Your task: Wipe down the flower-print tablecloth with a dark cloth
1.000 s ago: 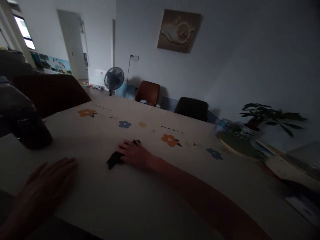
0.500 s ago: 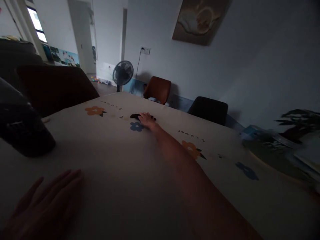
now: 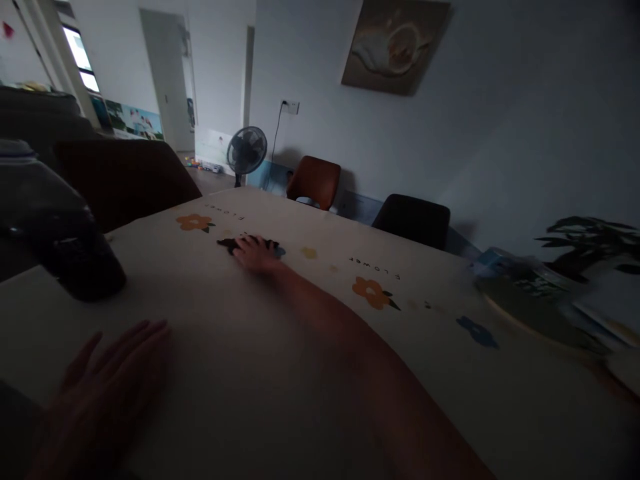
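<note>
The right hand (image 3: 256, 253) is stretched far across the cream tablecloth printed with orange and blue flowers (image 3: 280, 347), its fingers spread flat and pressing down on a small dark crumpled cloth (image 3: 231, 245); the cloth lies on the far left part of the table, just right of an orange flower print, and pokes out to the left of the fingers. It looks light, soft and limp, likely to bunch or slide under pressure rather than resist; I judge it easiest to take by the bunched edge showing beside the fingers. The left hand (image 3: 100, 393) rests palm down at the near left, fingers loosely spread, holding nothing. A dark rounded object (image 3: 75, 253), too dim to identify, sits at the left edge.
</note>
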The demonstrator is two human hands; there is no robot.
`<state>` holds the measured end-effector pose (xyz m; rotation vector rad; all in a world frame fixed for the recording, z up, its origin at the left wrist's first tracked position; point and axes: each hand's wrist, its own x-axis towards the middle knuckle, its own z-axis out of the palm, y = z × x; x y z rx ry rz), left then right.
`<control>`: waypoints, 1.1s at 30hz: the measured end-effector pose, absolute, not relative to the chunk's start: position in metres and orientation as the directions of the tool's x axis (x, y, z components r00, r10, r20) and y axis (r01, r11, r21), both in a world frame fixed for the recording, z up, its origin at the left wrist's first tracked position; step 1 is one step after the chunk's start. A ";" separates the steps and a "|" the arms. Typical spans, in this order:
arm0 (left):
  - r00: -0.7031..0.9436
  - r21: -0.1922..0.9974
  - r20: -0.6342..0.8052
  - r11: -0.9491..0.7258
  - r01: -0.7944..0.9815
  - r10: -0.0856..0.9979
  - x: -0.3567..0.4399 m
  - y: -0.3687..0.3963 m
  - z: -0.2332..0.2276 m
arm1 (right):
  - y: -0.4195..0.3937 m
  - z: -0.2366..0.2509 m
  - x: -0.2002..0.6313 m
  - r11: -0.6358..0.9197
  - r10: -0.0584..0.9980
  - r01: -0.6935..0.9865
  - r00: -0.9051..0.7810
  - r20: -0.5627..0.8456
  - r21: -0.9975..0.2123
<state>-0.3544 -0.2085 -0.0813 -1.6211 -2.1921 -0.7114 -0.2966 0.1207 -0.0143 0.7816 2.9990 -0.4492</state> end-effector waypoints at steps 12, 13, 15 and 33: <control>-0.633 0.463 0.345 0.461 0.757 0.693 -0.339 -0.201 -0.047 | -0.028 -0.010 -0.206 0.951 0.011 0.017 -1.000 -0.019 -0.309; -0.633 0.463 0.330 0.464 0.755 0.701 -0.339 -0.200 -0.046 | -0.031 -0.010 -0.197 0.953 -0.003 -0.002 -1.000 -0.004 -0.304; -0.630 0.456 0.303 0.472 0.754 0.715 -0.340 -0.200 -0.045 | -0.035 -0.009 -0.178 0.953 -0.020 -0.022 -1.000 0.011 -0.303; -0.629 0.458 0.281 0.475 0.751 0.725 -0.337 -0.199 -0.043 | -0.024 -0.080 0.174 0.976 0.217 0.216 -0.964 0.152 -0.027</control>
